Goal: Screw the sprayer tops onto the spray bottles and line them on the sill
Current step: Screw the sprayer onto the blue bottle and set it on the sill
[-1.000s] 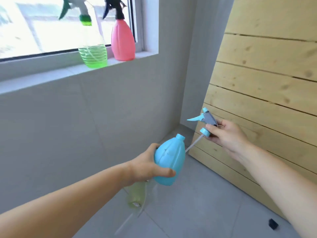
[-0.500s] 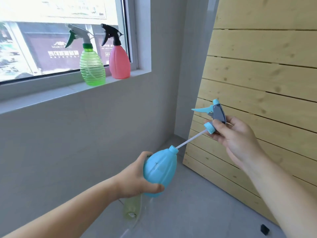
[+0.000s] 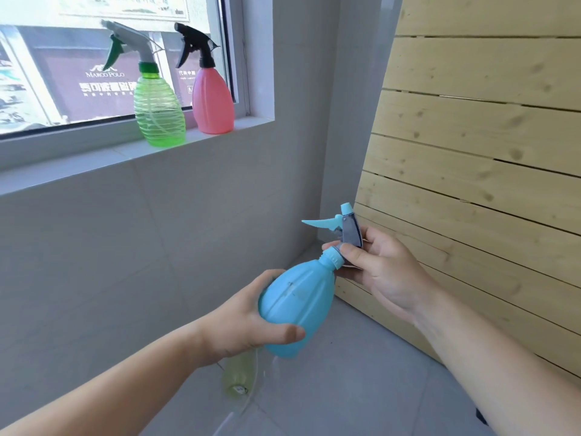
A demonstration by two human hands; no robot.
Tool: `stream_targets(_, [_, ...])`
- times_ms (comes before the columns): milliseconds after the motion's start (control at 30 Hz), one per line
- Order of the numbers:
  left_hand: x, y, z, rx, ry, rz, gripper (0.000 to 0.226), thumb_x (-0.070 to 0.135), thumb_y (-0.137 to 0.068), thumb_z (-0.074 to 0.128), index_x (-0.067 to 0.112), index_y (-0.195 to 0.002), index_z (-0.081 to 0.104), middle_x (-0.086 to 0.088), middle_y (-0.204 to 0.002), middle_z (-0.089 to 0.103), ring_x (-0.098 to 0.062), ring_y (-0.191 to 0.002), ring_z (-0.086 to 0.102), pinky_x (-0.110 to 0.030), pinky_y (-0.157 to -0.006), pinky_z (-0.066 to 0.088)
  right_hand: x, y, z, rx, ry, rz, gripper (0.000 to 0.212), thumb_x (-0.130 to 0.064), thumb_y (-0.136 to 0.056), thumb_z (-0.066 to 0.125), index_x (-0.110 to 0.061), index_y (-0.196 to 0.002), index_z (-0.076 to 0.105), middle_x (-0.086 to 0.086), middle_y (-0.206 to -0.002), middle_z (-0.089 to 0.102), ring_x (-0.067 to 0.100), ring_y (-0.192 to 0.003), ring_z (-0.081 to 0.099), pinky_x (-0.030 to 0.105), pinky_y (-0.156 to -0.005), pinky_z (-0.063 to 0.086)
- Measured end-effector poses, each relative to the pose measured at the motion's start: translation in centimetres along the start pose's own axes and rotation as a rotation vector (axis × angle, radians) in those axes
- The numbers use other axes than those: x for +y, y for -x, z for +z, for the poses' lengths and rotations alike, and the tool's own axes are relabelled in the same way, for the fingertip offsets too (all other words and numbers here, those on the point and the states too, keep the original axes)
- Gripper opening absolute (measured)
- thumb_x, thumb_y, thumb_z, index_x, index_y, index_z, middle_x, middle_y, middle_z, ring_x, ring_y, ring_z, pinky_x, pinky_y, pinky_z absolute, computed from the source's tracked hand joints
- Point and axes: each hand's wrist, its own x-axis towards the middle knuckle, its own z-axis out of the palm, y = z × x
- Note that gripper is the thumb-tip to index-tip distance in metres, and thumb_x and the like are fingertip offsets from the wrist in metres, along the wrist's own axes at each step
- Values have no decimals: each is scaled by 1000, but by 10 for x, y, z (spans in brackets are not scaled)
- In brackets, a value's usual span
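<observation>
My left hand [image 3: 242, 322] grips the belly of a light blue spray bottle [image 3: 295, 306], tilted with its neck up and to the right. A blue and grey sprayer top [image 3: 342, 229] sits on that neck, its collar against the bottle mouth, and my right hand [image 3: 380, 272] pinches it there. The dip tube is inside the bottle, out of sight. On the white window sill [image 3: 94, 158] stand a green bottle [image 3: 158, 111] with a grey and green sprayer and a pink bottle [image 3: 212, 99] with a black sprayer, side by side.
A slatted wooden panel [image 3: 487, 171] leans against the wall on the right. On the grey floor tiles below my left hand lies a pale yellowish bottle [image 3: 237, 376] with a thin tube beside it. A small black object [image 3: 481, 416] lies low right.
The sprayer top's tube has slid fully into the blue bottle and the collar has come down onto the neck. Both hands rose, and the view tilted up toward the sill.
</observation>
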Motion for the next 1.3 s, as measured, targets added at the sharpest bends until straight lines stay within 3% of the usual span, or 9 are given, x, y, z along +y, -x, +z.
stream_targets(167, [4,3,-7,-33,42,7,76,32,-62,87,38,-132,57,-2,-117,73,-14,-99,74,-29,-78,61,1,-1,1,-49,28,-16,24,0,-96,55,-7,-118,60,16,-107,75,25,-98,69,44,-92,56])
stream_targets(400, [6,10,-9,-55,40,-4,71,33,-63,85,33,-130,61,-8,-120,72,-18,-100,73,-39,-84,62,1,0,1,-143,46,-7,31,2,-95,54,-3,-125,57,14,-102,72,25,-101,66,48,-99,52])
stream_targets(567, [10,10,-8,-72,77,-9,71,34,-62,82,29,-130,61,-5,-110,73,-16,-95,71,-35,-79,60,1,0,1,-143,-29,-9,32,-1,-95,52,-3,-127,54,16,-103,70,28,-101,63,52,-100,48])
stream_targets(800, [12,12,-7,-106,85,-24,75,37,-64,79,31,-136,59,-16,-129,67,-20,-103,70,-44,-90,57,-1,1,-3,-211,-127,41,42,-4,-90,54,0,-132,50,14,-100,71,28,-101,63,43,-94,52])
stream_targets(933, [12,10,-6,-155,131,-57,73,39,-66,79,34,-136,58,-18,-134,64,-23,-103,69,-45,-89,55,1,1,-1,-194,-79,33,35,-2,-96,50,-3,-132,51,16,-102,70,26,-97,64,38,-88,54])
stream_targets(1167, [11,10,-6,-103,65,-39,73,37,-63,82,32,-132,60,-12,-123,70,-16,-99,72,-36,-85,60,2,3,-3,-225,-5,40,45,-2,-86,65,-5,-129,53,18,-106,71,23,-98,67,41,-93,53])
stream_targets(1300, [11,8,4,21,-63,-44,83,42,-56,89,36,-132,54,5,-118,73,-11,-102,74,-36,-87,64,11,1,6,-47,242,50,31,-11,-93,64,-11,-122,58,13,-110,69,19,-92,71,37,-80,61])
